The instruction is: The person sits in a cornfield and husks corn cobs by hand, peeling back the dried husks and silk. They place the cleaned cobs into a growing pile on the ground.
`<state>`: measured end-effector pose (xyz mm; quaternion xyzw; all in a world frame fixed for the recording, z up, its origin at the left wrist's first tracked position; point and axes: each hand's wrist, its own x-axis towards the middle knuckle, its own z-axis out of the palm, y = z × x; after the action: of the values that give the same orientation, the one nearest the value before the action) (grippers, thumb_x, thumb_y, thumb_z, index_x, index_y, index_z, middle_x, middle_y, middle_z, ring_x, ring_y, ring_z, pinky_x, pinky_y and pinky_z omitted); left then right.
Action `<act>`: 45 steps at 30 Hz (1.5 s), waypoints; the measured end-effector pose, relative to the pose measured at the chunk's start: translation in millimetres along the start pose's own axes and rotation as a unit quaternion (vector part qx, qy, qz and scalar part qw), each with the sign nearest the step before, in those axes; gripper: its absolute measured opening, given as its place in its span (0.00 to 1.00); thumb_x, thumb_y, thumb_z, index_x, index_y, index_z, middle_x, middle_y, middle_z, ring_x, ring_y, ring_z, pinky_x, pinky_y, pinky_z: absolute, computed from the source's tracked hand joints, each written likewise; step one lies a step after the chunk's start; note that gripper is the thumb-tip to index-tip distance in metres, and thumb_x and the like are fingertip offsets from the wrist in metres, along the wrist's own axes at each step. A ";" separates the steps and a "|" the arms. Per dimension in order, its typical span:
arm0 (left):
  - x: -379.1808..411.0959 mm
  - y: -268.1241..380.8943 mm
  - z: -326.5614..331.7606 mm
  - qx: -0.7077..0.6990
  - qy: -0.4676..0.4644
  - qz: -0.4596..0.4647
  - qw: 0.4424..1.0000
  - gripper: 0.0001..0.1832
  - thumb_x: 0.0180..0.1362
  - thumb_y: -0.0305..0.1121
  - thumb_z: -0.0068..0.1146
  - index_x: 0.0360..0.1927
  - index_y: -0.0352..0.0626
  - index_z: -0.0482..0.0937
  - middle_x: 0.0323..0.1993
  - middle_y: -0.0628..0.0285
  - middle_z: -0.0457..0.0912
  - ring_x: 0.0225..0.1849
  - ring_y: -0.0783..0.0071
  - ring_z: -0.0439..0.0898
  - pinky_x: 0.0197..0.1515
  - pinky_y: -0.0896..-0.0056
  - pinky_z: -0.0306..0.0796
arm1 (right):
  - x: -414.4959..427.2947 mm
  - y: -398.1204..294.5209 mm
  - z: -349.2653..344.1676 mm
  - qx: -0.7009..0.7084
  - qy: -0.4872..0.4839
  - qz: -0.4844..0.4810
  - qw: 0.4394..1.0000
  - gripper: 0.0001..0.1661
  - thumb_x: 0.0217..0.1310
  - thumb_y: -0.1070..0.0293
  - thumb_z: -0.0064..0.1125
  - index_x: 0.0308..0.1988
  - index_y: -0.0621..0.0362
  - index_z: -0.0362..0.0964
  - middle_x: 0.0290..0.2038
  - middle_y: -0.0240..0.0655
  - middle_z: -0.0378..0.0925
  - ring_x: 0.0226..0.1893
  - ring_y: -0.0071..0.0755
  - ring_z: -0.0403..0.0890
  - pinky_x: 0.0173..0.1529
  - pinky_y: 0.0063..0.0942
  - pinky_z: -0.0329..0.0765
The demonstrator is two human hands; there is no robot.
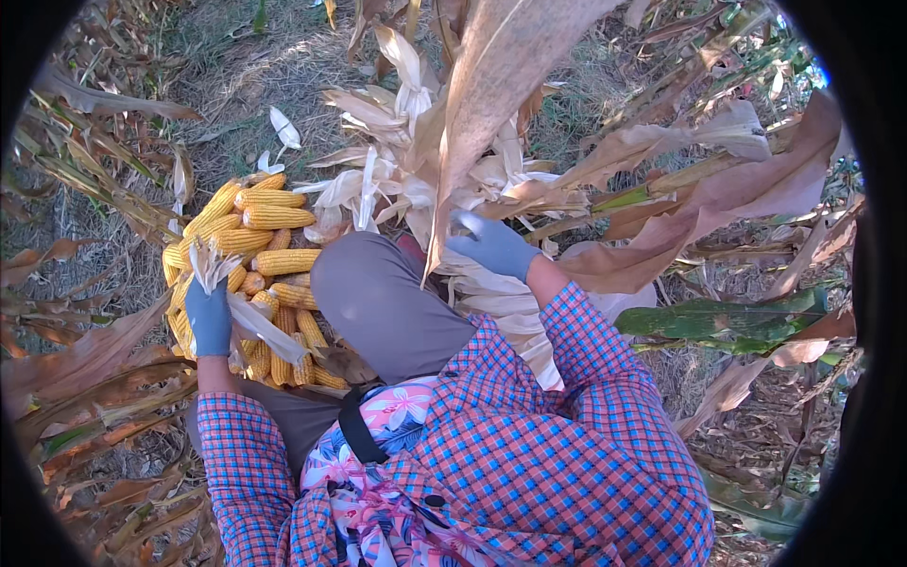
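My left hand (208, 319), in a grey-blue glove, is closed on a bunch of pale dry corn husk (212, 268) at the left of the view. Beneath and beside it lies a pile of husked yellow corn ears (273, 217) on the ground, to the left of my bent knee. My right hand (494, 244), gloved alike, is over loose dry husks (496, 298) to the right of that knee. Its fingers point left, partly behind a long brown corn leaf (489, 92), so whether it holds anything cannot be told.
A heap of stripped husks (404, 135) lies ahead of my knee. Dry corn stalks and leaves (708, 205) lean in from the right, with a green leaf (730, 320) among them. More dry stalks (106, 191) stand at the left. Grassy, straw-covered ground (241, 85) shows farther ahead.
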<state>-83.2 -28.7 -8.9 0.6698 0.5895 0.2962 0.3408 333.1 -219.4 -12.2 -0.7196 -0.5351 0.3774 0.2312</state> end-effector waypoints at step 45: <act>-3.5 -48.8 -15.4 0.126 -0.029 0.029 0.991 0.25 0.59 0.38 0.57 0.53 0.28 0.71 0.48 0.46 0.78 0.48 0.60 0.77 0.51 0.63 0.69 | -183.5 224.2 72.9 -0.434 -0.031 0.024 0.900 0.28 0.56 0.75 0.47 0.59 0.50 0.62 0.45 0.36 0.77 0.49 0.40 0.76 0.62 0.42 0.60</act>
<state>-124.6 -26.9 -39.1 0.7325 0.5923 0.2100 0.2619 382.8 -469.7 -167.4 -0.7495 -0.6349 0.1350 -0.1301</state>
